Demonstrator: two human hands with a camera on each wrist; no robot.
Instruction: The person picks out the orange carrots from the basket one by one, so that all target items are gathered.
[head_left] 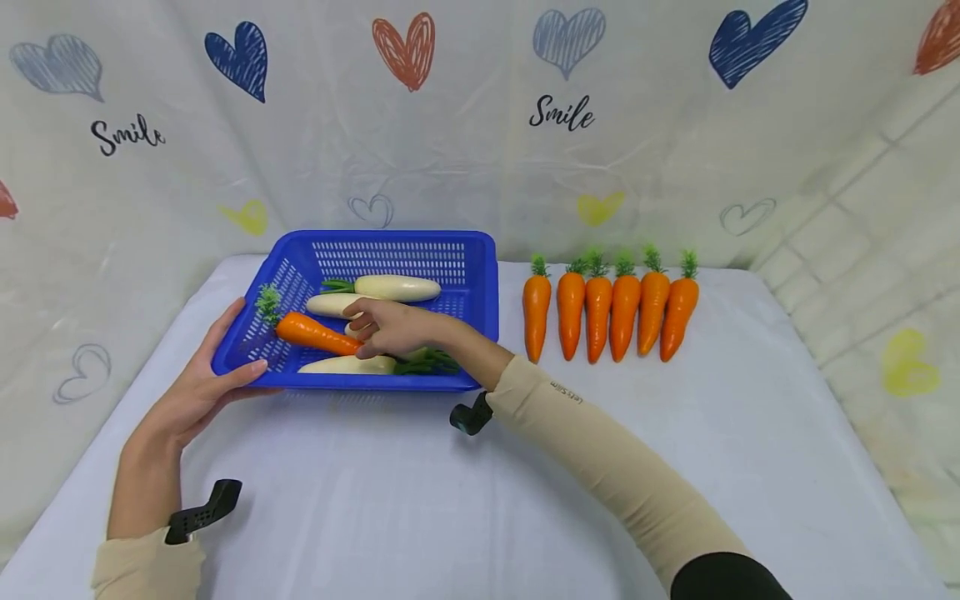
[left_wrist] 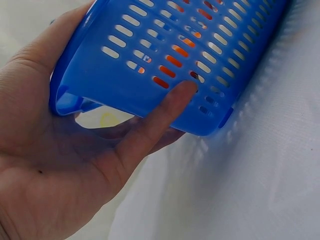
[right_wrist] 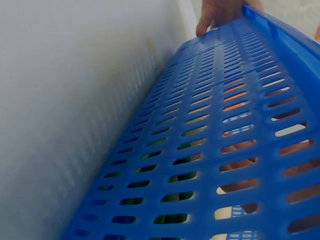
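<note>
My left hand (head_left: 206, 379) grips the left front corner of a blue plastic basket (head_left: 360, 382), its thumb over the rim and its other fingers against the outside wall. In the left wrist view, a finger (left_wrist: 160, 112) lies along the slotted wall. Inside the basket, my right hand (head_left: 401, 327) has curled fingers at the narrow tip of an orange carrot (head_left: 307, 332), pinching it. The carrot's leafy top points left. White radishes (head_left: 397, 287) with green tops lie around it, one partly hidden by the hand. Through the slots, the right wrist view shows parts of that hand.
Several orange carrots (head_left: 598, 317) stand in a row on the white-covered table (head_left: 420, 492), right of the basket, leafy tops toward the back. A pale curtain (head_left: 480, 133) printed with hearts hangs behind the table. Black camera mounts (head_left: 471, 414) sit at both wrists.
</note>
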